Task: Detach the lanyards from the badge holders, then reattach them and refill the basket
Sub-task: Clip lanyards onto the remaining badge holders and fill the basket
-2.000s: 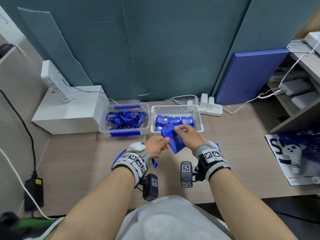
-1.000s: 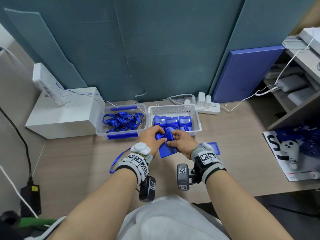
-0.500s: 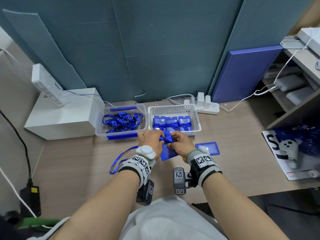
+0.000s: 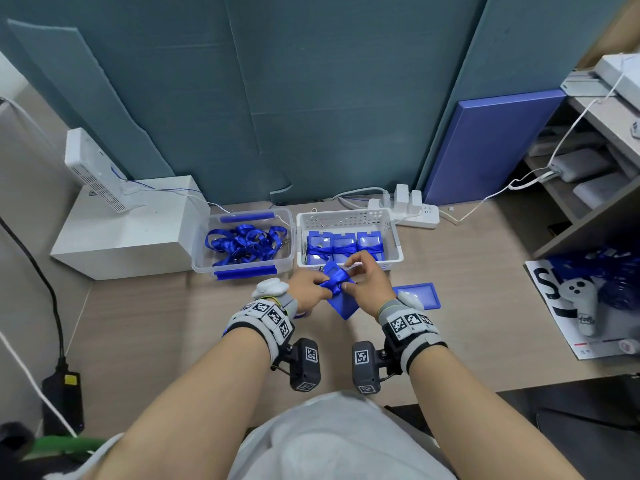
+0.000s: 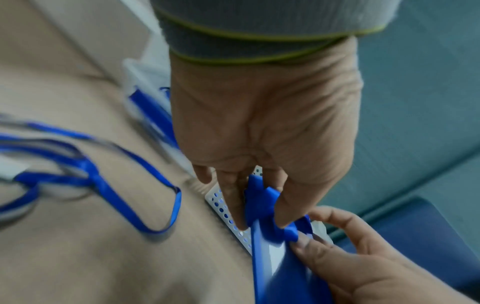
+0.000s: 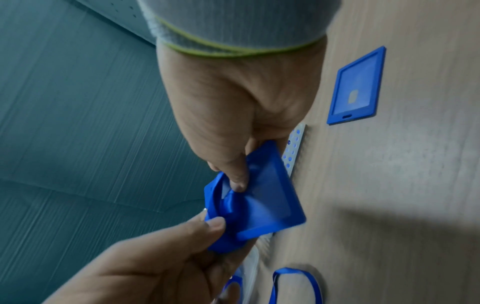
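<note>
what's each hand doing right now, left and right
Left hand: pinching the blue lanyard wrapped round the badge holder.
Right hand: gripping that same badge holder.

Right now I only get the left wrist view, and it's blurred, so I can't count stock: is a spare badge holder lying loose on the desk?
Observer: Yes, one bare badge holder lies flat on the desk, just right of the right hand.
Operator: Anything in the basket?
Observer: The white basket holds three holders in a row, lanyards wrapped round them.
Operator: Loose lanyards elsewhere?
Observer: A tangle of lanyards lies in the clear bin left of the basket.
</note>
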